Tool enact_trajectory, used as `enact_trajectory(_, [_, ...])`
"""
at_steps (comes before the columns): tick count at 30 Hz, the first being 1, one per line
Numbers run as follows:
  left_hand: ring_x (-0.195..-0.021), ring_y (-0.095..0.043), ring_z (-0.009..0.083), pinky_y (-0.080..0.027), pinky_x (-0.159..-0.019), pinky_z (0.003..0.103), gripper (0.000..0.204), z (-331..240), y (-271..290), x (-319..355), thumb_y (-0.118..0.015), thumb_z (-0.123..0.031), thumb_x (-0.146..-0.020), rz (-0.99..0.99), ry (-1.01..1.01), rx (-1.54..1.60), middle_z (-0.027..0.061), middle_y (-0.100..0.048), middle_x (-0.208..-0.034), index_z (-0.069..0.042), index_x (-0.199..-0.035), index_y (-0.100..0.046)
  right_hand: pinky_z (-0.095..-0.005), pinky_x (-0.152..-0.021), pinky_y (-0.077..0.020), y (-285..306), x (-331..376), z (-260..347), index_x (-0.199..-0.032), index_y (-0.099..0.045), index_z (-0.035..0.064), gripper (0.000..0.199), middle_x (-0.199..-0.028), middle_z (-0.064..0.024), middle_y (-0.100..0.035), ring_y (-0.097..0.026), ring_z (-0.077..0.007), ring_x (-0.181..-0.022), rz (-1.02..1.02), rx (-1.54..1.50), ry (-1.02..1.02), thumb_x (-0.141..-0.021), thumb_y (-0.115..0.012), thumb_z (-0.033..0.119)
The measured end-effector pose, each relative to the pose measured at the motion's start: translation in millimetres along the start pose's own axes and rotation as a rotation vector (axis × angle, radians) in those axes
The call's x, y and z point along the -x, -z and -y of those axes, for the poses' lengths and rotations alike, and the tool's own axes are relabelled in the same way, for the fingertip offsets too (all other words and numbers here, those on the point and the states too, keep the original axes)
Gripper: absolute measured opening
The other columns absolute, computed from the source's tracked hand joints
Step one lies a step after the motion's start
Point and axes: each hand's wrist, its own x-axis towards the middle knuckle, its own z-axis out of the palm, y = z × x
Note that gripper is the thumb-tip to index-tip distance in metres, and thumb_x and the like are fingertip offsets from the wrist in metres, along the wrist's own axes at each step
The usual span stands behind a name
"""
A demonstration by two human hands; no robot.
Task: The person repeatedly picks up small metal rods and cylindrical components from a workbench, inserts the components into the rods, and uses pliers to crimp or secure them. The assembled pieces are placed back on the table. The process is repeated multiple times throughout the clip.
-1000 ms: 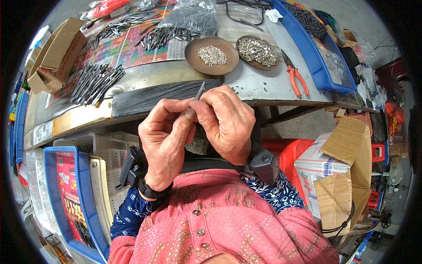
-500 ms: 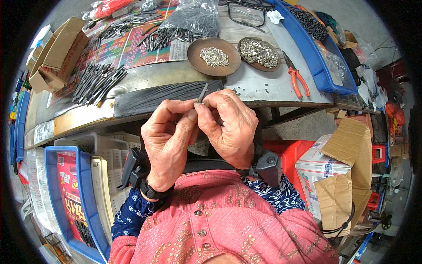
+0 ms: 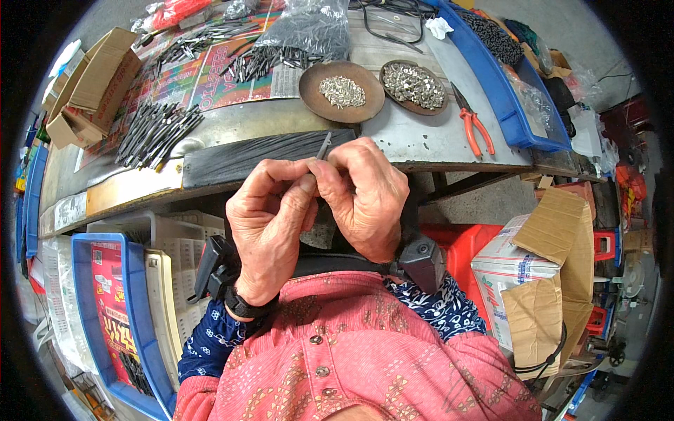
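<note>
Both hands are up close together, just in front of the worktop (image 3: 421, 144) edge. Left hand (image 3: 270, 224) and right hand (image 3: 368, 196) pinch one thin grey metal pin (image 3: 323, 147) between their fingertips, so both are closed on it. That pin stands almost upright, its long way pointing up and a bit to the right, with its top end poking out above the fingers. It sits right between the two hands, and the right hand's fingertips look a little nearer to the free end. Just behind the pin lies a black strip (image 3: 260, 154) along the worktop edge. Farther back sit two round brown dishes (image 3: 312, 105) of small shiny bits, and orange pliers (image 3: 474, 126) lie well off to the right. A heap of dark rods (image 3: 158, 130) lies to the left.
</note>
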Motion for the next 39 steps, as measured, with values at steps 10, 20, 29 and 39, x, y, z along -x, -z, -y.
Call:
enact_trajectory(10, [-0.058,-0.048,0.0037,-0.036,-0.049,0.018,0.009,-2,0,-1,-0.060,0.000,-0.093,0.012,0.002,-0.011,0.0028,-0.063,-0.080,0.001,-0.101,-0.063,-0.0356,-0.052,-0.0467,-1,-1,0,-0.086,-0.057,0.0019,0.015,-0.073,-0.0108,-0.054,-0.057,-0.0274,-0.062,0.005,-0.137,-0.059,-0.083,-0.070,0.008])
enact_trajectory(20, [-0.056,-0.047,0.0034,-0.034,-0.048,0.018,0.013,-6,4,-2,-0.060,-0.001,-0.092,-0.004,0.074,-0.044,0.0037,-0.064,-0.081,0.002,-0.105,-0.060,-0.0179,-0.052,-0.0431,15,-3,10,-0.097,-0.064,-0.0020,0.012,-0.075,-0.0021,-0.064,-0.056,-0.0052,-0.062,0.204,-0.701,-0.748,-0.090,-0.066,0.008])
enact_trajectory(29, [-0.061,-0.052,0.0023,-0.042,-0.053,0.016,0.017,-7,9,0,-0.061,0.001,-0.091,-0.041,-0.099,-0.411,0.0029,-0.066,-0.084,0.001,-0.108,-0.063,-0.0192,-0.055,-0.0456,19,-1,5,-0.095,-0.063,-0.0019,0.008,-0.075,-0.0019,-0.062,-0.057,-0.0064,-0.063,0.209,-0.627,-0.641,-0.090,-0.065,0.004])
enact_trajectory(39, [-0.070,-0.066,0.0116,-0.051,-0.063,0.022,0.029,-3,12,-8,-0.068,0.006,-0.083,0.037,-0.701,-1.024,0.0100,-0.068,-0.084,0.000,-0.110,-0.061,-0.0212,-0.058,-0.0500,15,4,4,-0.092,-0.062,-0.0014,0.010,-0.081,-0.0026,-0.064,-0.059,-0.0062,-0.067,0.147,-0.596,-0.581,-0.084,-0.068,-0.001])
